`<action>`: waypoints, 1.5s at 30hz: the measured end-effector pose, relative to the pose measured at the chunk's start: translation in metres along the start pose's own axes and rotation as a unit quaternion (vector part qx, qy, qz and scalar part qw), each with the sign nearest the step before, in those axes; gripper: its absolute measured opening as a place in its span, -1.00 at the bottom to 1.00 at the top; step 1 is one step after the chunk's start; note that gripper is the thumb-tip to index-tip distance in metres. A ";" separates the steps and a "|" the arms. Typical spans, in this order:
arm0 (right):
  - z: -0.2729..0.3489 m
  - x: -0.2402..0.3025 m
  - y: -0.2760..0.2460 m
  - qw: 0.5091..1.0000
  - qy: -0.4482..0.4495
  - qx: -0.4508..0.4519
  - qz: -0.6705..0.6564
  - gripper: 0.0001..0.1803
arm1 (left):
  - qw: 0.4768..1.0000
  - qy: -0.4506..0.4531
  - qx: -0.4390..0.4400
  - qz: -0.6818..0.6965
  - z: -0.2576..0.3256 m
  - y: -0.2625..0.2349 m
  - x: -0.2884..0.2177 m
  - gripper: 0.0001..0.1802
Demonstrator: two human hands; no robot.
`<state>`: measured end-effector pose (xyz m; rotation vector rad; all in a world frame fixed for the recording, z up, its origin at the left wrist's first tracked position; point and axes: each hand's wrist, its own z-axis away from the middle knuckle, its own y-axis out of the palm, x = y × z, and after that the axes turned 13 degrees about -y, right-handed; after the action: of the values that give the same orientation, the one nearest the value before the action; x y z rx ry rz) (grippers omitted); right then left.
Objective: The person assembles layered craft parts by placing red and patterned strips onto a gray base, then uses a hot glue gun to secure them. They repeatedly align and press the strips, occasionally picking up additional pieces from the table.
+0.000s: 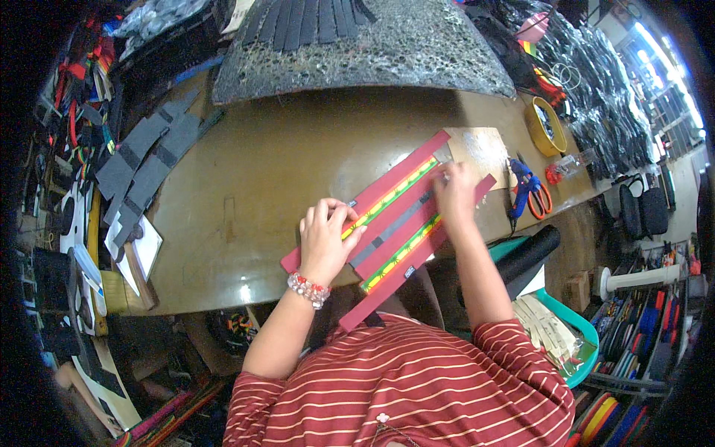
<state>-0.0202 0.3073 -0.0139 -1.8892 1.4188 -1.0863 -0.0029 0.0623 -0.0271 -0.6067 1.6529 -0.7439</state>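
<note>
Two maroon fabric strips lie slantwise on the table in front of me. The far strip (398,173) and the near strip (447,229) each carry a yellow, green and red patterned ribbon and a small dark label. Between them runs a band with grey pieces (391,227). My left hand (320,231), wearing a beaded bracelet, is closed over the far strip's left part, thumb and forefinger at the ribbon. At the strips' right end, my right hand (456,195) has its fingertips drawn together; what they pinch is hidden and slightly blurred.
Right of the strips lie a stained board (480,153), a blue glue gun (523,177) and orange-handled scissors (541,201). Behind them stands a yellow tub (547,128). Dark grey pieces (153,153) cover the left side. A speckled dark slab (357,63) spans the back.
</note>
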 end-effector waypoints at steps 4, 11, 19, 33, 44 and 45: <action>0.049 0.079 -0.024 0.923 -0.180 0.325 -0.099 -0.33 | 1.000 -0.005 0.010 -0.012 -0.002 -0.001 0.000 -0.73; 0.028 -0.013 0.000 0.975 -0.047 0.215 0.003 -0.20 | 0.999 0.015 -0.002 -0.051 -0.001 0.001 -0.003 -0.71; 0.028 -0.023 0.005 0.939 0.005 -0.149 -0.311 -0.54 | 0.989 -0.071 0.124 -0.041 -0.010 -0.008 -0.008 -0.26; 0.032 -0.042 0.013 0.909 0.097 -0.224 -0.338 -0.63 | 0.918 -0.241 0.026 0.314 -0.103 -0.117 0.162 -0.56; 0.030 -0.043 0.021 0.927 0.119 -0.157 -0.318 -0.68 | 0.830 -0.186 -0.040 -0.525 -0.129 -0.229 0.272 -0.31; 0.029 -0.043 0.021 0.926 0.113 -0.161 -0.322 -0.68 | 0.834 -0.173 -0.042 -0.522 -0.130 -0.233 0.270 -0.33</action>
<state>-0.0122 0.3400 -0.0582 -2.6530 1.1598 -1.4765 -0.1846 -0.2712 -0.0110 -1.6589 0.9183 -1.2279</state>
